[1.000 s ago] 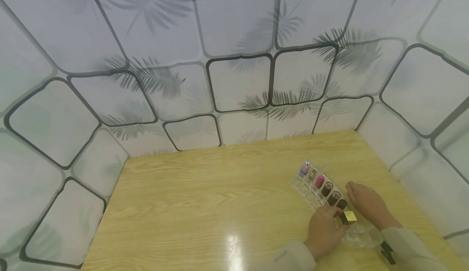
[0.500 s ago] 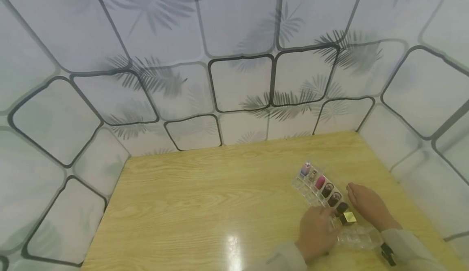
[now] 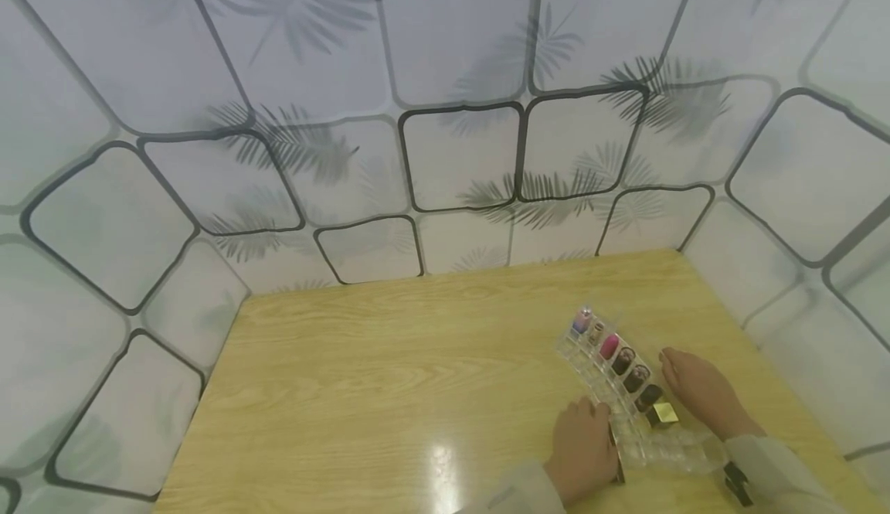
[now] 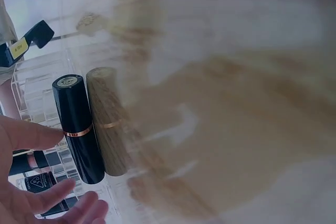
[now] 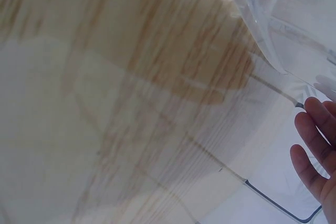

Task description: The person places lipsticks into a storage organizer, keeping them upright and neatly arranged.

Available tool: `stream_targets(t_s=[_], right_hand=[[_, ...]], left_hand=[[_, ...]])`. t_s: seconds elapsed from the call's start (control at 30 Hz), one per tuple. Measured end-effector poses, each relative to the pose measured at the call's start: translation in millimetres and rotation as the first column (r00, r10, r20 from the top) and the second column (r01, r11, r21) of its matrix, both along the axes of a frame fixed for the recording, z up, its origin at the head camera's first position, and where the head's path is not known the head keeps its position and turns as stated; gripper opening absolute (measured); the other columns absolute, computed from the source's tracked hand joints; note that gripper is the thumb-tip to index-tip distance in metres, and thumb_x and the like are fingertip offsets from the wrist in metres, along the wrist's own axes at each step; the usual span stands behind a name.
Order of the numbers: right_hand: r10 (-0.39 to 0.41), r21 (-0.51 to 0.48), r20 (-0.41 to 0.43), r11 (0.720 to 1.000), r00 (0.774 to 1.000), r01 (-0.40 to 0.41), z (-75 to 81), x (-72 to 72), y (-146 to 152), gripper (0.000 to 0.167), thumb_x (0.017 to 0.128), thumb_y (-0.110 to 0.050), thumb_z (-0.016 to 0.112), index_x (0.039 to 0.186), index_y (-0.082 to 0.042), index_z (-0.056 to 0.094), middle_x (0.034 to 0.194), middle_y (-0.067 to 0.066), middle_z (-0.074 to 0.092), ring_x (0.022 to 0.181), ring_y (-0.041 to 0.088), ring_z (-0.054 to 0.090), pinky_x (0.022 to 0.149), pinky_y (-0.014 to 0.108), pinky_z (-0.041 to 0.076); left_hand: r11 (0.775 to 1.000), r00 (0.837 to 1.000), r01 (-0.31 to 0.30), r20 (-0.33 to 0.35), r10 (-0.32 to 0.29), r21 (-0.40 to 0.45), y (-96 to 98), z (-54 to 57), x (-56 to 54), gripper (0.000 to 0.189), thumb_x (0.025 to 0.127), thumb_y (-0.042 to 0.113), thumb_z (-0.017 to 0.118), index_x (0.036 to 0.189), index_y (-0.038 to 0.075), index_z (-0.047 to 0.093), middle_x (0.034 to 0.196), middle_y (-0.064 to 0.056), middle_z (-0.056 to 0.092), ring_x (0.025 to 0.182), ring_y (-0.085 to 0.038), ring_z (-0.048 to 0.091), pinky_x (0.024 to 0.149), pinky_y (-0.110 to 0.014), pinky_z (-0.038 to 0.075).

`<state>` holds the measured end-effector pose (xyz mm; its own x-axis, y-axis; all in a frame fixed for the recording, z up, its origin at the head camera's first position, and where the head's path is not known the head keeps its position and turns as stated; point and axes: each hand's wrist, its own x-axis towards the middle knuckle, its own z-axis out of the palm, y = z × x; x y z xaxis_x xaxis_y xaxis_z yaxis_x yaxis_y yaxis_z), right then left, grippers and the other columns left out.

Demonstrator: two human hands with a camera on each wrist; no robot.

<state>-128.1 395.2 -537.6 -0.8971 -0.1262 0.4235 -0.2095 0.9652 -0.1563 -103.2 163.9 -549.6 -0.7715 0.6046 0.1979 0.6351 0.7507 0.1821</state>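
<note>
In the head view a clear stepped lipstick holder (image 3: 589, 373) lies at the table's right, several lipsticks (image 3: 623, 359) in its back row. A gold-topped black lipstick (image 3: 662, 415) stands near that row's close end. My left hand (image 3: 580, 452) is left of the holder's near part. Beside it a black lipstick tube (image 4: 79, 129) with a copper band lies along the glossy tabletop, its reflection next to it. One fingertip touches the tube near the band; the other fingers are apart from it. My right hand (image 3: 702, 390) rests beyond the holder, fingers extended (image 5: 320, 145), holding nothing.
The wooden table (image 3: 361, 390) stretches to the left. Patterned fabric walls (image 3: 459, 158) enclose it at the back and both sides. Near the right sleeve is a small black object (image 3: 737, 485).
My left hand has moved from the holder's near end down and left onto the table, bringing out a black lipstick tube that now lies beside it. The right hand stays put.
</note>
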Motion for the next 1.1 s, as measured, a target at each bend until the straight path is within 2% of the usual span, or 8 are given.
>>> stream_targets(t_s=[0.2,0.4,0.67,0.77,0.93,1.1], right_hand=[[-0.008,-0.008,0.024,1.000,1.000,0.008,1.3,0.9,-1.1,0.006,0.085,0.000,0.053,0.079,-0.001,0.054,0.059,0.004,0.053,0.053,0.021,0.053,0.053,0.039,0.047],[-0.006,0.005,0.001,1.000,1.000,0.006,0.5,1.0,-0.6,0.004,0.084,0.001,0.053,0.082,0.002,0.056,0.062,0.008,0.058,0.055,0.025,0.056,0.054,0.041,0.049],[-0.018,-0.008,0.053,1.000,0.998,0.019,1.6,1.4,-0.1,0.006,0.086,-0.001,0.052,0.081,-0.001,0.054,0.061,0.005,0.054,0.053,0.022,0.053,0.053,0.039,0.047],[-0.005,0.023,0.034,1.000,0.999,0.004,1.4,1.2,1.1,0.002,0.084,0.000,0.054,0.082,0.001,0.055,0.062,0.006,0.055,0.054,0.022,0.054,0.053,0.039,0.048],[-0.010,0.006,0.058,1.000,0.998,0.009,3.7,1.9,0.6,0.005,0.085,0.000,0.053,0.086,0.003,0.057,0.067,0.010,0.060,0.058,0.025,0.058,0.057,0.041,0.051],[-0.023,-0.019,0.074,1.000,0.997,0.025,5.3,1.0,-1.2,0.010,0.086,-0.001,0.052,0.077,-0.004,0.051,0.058,0.002,0.049,0.051,0.016,0.048,0.050,0.036,0.044]], left_hand=[[0.997,0.999,-0.032,0.031,0.035,-0.068,3.3,-4.1,1.8,0.035,0.074,0.040,0.067,0.099,0.021,0.054,0.078,0.007,0.050,0.066,-0.006,0.042,0.056,-0.019,0.029],[0.991,0.988,-0.060,0.137,0.077,-0.121,7.7,-1.3,4.8,0.036,0.076,0.047,0.065,0.097,0.021,0.051,0.080,0.006,0.051,0.069,-0.008,0.045,0.059,-0.020,0.033],[0.987,0.962,-0.106,0.239,0.134,-0.124,4.7,11.5,5.4,0.034,0.072,0.033,0.062,0.101,0.019,0.053,0.083,0.003,0.051,0.072,-0.010,0.045,0.066,-0.023,0.037],[0.986,0.963,-0.105,0.236,0.133,-0.127,3.1,14.0,4.2,0.031,0.073,0.034,0.061,0.099,0.018,0.053,0.081,0.003,0.052,0.071,-0.011,0.046,0.065,-0.024,0.037],[0.984,0.966,-0.106,0.220,0.136,-0.145,1.8,16.2,3.6,0.033,0.076,0.039,0.060,0.102,0.018,0.053,0.082,0.002,0.054,0.071,-0.012,0.048,0.063,-0.024,0.037],[0.977,0.968,-0.115,0.202,0.151,-0.181,1.0,15.1,4.3,0.037,0.074,0.036,0.063,0.106,0.019,0.052,0.086,0.002,0.054,0.074,-0.012,0.049,0.066,-0.024,0.039]])
